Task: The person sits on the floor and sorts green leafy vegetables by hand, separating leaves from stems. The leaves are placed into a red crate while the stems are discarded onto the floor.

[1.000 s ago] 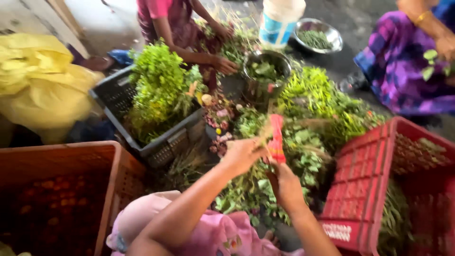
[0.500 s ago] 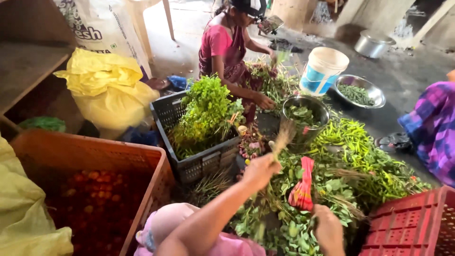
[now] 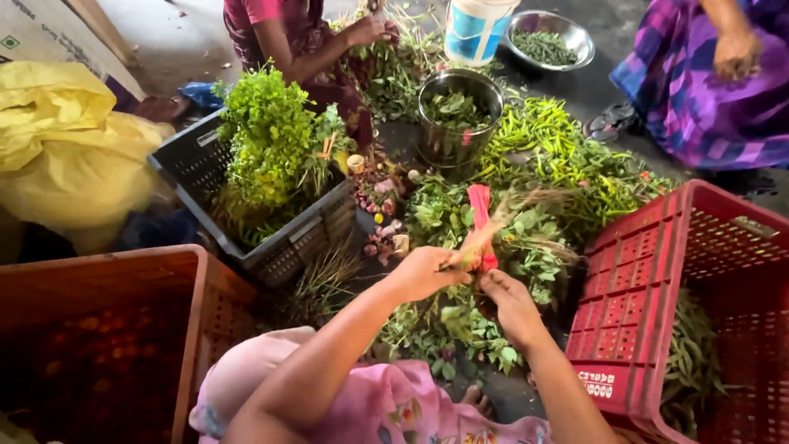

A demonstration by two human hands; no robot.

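Low centre, both hands meet over the greens pile (image 3: 460, 329). Left hand (image 3: 423, 273) is clenched around a bunch (image 3: 493, 226) at its root end, roots fanning toward 1 o'clock. Right hand (image 3: 511, 302) pinches a red band (image 3: 480, 215) just beside it, at the bunch's 4 o'clock; the band runs up across the stems.

My read: the bunch is being tied. To do it well, keep the left fist tight near the roots so the stems stay aligned, hold the band taut, and wrap close to the fist, not over the leaves.

Containers, left to right:
- orange crate (image 3: 197, 288), 9 o'clock: small reddish round produce, blurred, can't identify.
- black crate (image 3: 185, 164), 10 o'clock: leafy herb bundles standing upright.
- steel pot (image 3: 427, 136), 12 o'clock: loose green leaves.
- white-blue bucket (image 3: 475, 29), beyond the pot: contents hidden.
- steel bowl (image 3: 575, 37), 1 o'clock: green pods or chillies.
- red crate (image 3: 649, 279), 3 o'clock: long green stalks low inside.
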